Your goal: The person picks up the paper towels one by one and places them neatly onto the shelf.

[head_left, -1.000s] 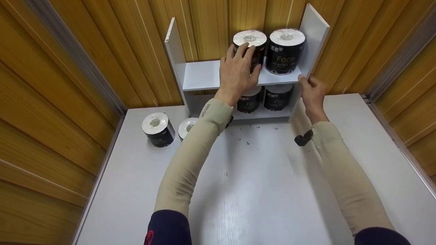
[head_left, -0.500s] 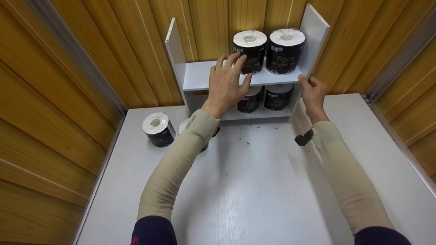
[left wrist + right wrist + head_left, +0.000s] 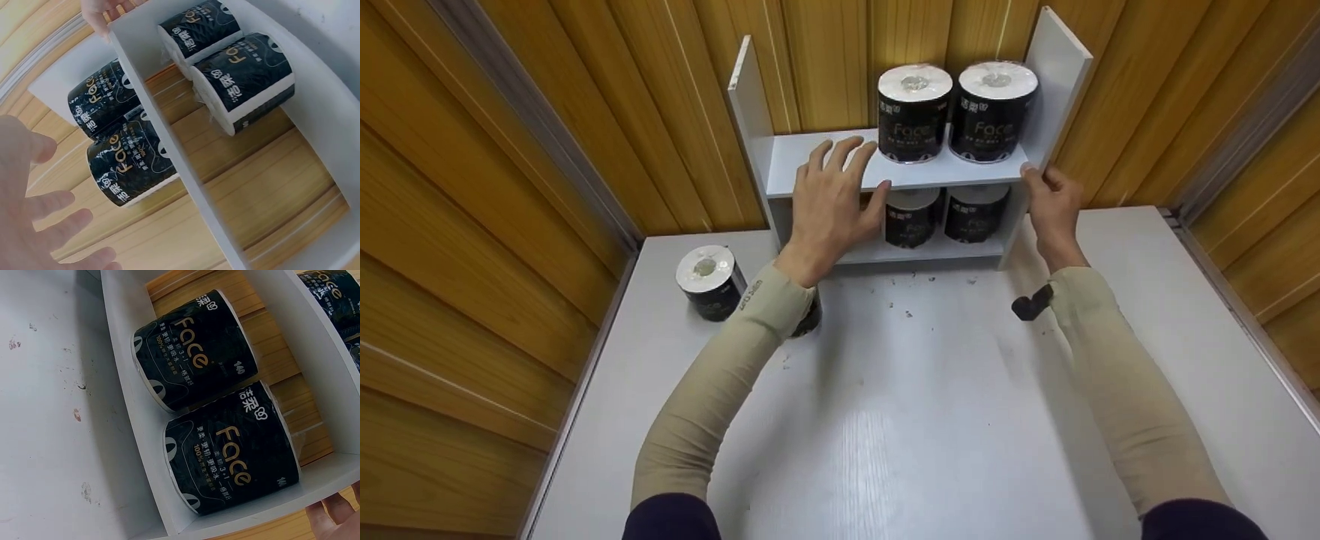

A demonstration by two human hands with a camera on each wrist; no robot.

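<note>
A white two-tier shelf (image 3: 808,161) stands against the back wall. Two black-wrapped toilet paper rolls, one on the left (image 3: 913,126) and one on the right (image 3: 994,124), stand upright on its upper board. Two more sit on the lower level, the left one (image 3: 911,223) beside the right one (image 3: 976,217). My left hand (image 3: 829,206), fingers spread and holding nothing, hovers in front of the upper board, left of the rolls. My right hand (image 3: 1054,206) grips the shelf's right side panel, thumb at the front edge. In the left wrist view, all the shelved rolls (image 3: 132,157) show.
On the white table (image 3: 930,390) left of the shelf stands another roll (image 3: 712,292). Beside it, one more roll (image 3: 808,319) is mostly hidden by my left forearm. Small dark specks dot the table before the shelf. Wood-patterned walls (image 3: 457,225) enclose the table.
My left hand has let go of the upper left roll and moved left and down, away from it. That roll stays standing on the board. My right hand keeps its grip on the side panel.
</note>
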